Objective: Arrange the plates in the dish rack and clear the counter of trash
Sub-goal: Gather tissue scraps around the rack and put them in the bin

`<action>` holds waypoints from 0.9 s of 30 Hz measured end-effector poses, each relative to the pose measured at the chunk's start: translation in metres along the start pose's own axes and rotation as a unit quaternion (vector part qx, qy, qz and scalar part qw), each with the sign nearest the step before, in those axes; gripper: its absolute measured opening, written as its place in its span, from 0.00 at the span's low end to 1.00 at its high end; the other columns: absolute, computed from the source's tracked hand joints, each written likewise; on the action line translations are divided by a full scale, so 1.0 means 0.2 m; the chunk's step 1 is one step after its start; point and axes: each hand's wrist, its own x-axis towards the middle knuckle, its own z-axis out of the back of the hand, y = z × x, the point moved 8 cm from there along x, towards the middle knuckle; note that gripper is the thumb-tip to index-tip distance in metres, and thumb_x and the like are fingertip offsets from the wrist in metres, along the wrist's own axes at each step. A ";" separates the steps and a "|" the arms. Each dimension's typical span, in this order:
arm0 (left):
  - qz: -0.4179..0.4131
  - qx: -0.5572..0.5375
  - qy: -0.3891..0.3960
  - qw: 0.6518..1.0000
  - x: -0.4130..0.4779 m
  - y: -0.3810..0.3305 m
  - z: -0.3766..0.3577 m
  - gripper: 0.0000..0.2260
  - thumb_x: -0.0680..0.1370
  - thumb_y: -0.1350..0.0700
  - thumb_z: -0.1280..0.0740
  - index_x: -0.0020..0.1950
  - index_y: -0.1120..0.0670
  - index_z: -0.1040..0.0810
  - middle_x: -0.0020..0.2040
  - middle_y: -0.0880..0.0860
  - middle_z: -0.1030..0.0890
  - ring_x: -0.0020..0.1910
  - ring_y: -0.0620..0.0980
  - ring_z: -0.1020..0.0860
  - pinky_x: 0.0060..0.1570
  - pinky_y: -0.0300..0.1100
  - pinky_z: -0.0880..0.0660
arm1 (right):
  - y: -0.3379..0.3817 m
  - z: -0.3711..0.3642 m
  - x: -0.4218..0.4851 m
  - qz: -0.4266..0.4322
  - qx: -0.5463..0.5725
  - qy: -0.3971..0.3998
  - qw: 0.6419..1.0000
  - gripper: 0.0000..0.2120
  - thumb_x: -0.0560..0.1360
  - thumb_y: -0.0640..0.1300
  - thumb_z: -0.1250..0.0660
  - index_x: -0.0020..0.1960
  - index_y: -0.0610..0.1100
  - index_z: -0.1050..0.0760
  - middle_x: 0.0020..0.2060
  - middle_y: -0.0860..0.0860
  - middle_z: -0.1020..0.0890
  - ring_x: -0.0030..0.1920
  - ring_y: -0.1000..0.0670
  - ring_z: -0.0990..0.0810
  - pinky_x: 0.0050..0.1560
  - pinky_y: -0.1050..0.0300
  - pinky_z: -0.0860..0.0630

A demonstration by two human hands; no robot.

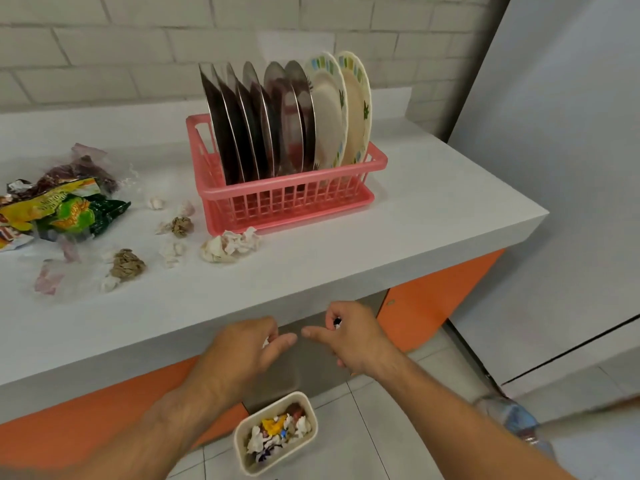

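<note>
A pink dish rack stands on the white counter. It holds several steel plates and two patterned cream plates, all on edge. Snack wrappers lie at the counter's left. Crumpled paper wads and brown scraps are scattered in front of the rack. Below the counter edge, a cream trash bin on the floor holds mixed scraps. My left hand and right hand hover side by side above it. Both have curled fingers, and a small scrap peeks from each.
Orange cabinet fronts run under the counter. A tall white appliance fills the right side. A clear plastic bottle lies on the tiled floor at the lower right. White brick wall behind the counter.
</note>
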 end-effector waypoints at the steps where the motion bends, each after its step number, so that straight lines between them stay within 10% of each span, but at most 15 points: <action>1: 0.004 0.000 0.019 1.000 -0.02 0.02 -0.05 0.17 0.75 0.35 0.43 0.39 0.47 0.29 0.36 0.46 0.24 0.37 0.43 0.26 0.37 0.37 0.32 | -0.04 -0.02 -0.01 0.010 -0.029 -0.012 0.999 0.21 0.71 0.59 0.28 0.32 0.47 0.33 0.25 0.53 0.29 0.25 0.54 0.30 0.27 0.59 0.31; 16: 0.062 0.051 0.165 0.983 -0.22 0.85 -1.18 0.22 0.80 0.39 0.47 0.36 0.51 0.25 0.34 0.48 0.21 0.35 0.49 0.23 0.39 0.47 0.25 | -1.14 -0.90 0.16 -0.026 -0.270 0.041 0.962 0.22 0.81 0.50 0.47 0.29 0.49 0.42 0.30 0.50 0.28 0.35 0.46 0.28 0.36 0.57 0.35; 27: 0.094 0.081 0.183 0.975 -0.30 1.61 -2.16 0.17 0.81 0.41 0.46 0.39 0.50 0.30 0.41 0.50 0.23 0.42 0.51 0.24 0.37 0.45 0.31 | -2.13 -1.97 0.82 0.027 -0.377 0.239 0.895 0.15 0.76 0.56 0.38 0.55 0.46 0.25 0.54 0.46 0.20 0.56 0.43 0.22 0.52 0.54 0.27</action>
